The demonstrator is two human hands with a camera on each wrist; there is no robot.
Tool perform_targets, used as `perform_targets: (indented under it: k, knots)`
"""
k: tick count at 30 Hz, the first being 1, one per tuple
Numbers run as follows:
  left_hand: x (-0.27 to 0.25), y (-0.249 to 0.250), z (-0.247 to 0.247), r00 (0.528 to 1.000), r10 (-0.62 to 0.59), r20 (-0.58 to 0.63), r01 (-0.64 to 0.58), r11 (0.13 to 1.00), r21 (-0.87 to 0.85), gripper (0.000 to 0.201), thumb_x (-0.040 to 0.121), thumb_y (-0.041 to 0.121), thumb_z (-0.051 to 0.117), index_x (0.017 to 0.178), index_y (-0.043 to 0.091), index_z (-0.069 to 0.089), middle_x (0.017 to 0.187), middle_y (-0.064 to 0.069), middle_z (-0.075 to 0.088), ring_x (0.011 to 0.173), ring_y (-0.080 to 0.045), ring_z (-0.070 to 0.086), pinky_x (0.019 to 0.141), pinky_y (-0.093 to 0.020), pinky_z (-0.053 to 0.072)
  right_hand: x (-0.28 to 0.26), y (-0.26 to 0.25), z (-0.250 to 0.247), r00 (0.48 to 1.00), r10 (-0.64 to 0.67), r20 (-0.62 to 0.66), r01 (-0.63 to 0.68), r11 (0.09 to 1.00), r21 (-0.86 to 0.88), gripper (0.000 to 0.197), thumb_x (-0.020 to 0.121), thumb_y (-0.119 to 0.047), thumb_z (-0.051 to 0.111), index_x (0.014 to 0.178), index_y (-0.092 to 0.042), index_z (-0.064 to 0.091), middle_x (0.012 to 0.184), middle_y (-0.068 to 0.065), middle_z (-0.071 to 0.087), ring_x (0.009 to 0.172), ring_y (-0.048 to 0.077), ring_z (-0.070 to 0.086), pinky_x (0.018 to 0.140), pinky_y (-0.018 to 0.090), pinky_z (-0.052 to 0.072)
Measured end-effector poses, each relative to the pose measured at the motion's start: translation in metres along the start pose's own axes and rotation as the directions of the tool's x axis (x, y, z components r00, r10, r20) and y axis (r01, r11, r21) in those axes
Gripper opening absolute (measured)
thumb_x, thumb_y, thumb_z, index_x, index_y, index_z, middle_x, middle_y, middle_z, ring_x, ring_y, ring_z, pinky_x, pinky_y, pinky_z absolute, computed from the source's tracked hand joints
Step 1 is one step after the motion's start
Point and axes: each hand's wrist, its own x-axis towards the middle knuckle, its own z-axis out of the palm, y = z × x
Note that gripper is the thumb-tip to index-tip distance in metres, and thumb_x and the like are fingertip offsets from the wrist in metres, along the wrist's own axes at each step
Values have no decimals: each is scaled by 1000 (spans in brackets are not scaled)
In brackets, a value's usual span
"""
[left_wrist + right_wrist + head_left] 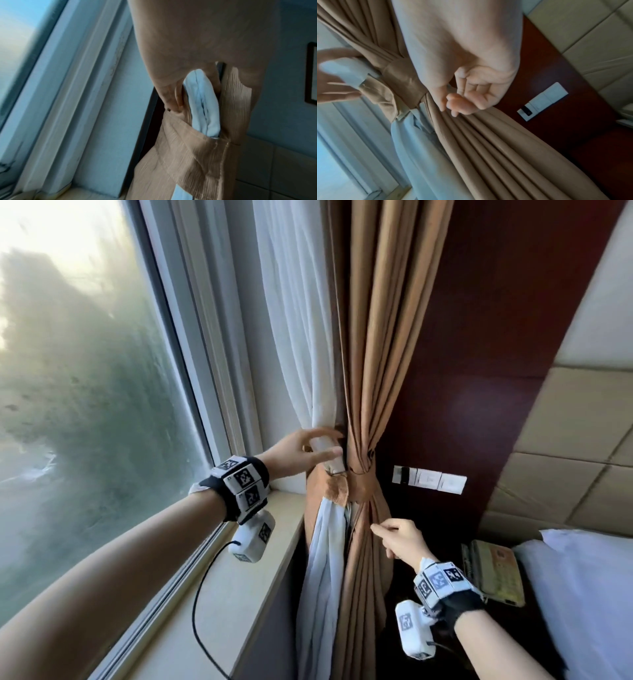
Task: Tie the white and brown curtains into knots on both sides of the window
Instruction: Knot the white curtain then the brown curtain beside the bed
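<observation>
The white curtain (298,344) and the brown curtain (380,354) hang gathered at the window's right side. A brown band (337,487) is wrapped round them at sill height. My left hand (330,444) grips the bunched white curtain (202,102) just above the band (188,155), fingers (171,97) on one side and thumb on the other. My right hand (376,529) is lower, just under the band, with its fingers curled. It pinches a fold of the brown curtain (488,148) between thumb and fingers (453,102). The white curtain's lower part (419,148) hangs loose below the band (404,77).
The window glass (85,405) and its pale sill (246,577) lie to the left, with a black cable (197,611) across the sill. Behind the curtains is a dark wood panel (479,371) with a white switch plate (430,479). A telephone (493,570), pillow (589,594) and padded headboard (565,457) are at the right.
</observation>
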Motion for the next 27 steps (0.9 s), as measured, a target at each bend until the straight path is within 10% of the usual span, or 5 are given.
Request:
perform_targets:
  k: [5,21,27]
  knots:
    - [-26,-15,-11,988,-5,-156,1,1000,-24,41,90,56,53,96,21,74,107,7,66,104,-6,59,100,-36,45,-34,-5,1,998,-46,-35,46,999,-18,11,87,-25,62,83,-15,66,49,-4,56,46,15,56,54,22,42]
    - [-124,2,-2,960,-265,-85,278,934,225,19,92,24,59,104,19,73,107,0,69,99,-15,60,84,-23,42,-83,-74,-13,973,-183,143,215,943,-253,13,87,-15,54,94,-20,63,69,-1,67,68,13,66,65,20,47]
    - [-225,23,-12,812,-456,-365,534,832,149,22,90,18,56,102,17,74,105,-2,67,100,-18,59,81,-19,39,-99,-110,3,881,-364,304,449,846,-287,28,86,-15,57,113,-21,58,90,0,59,100,25,57,92,32,43]
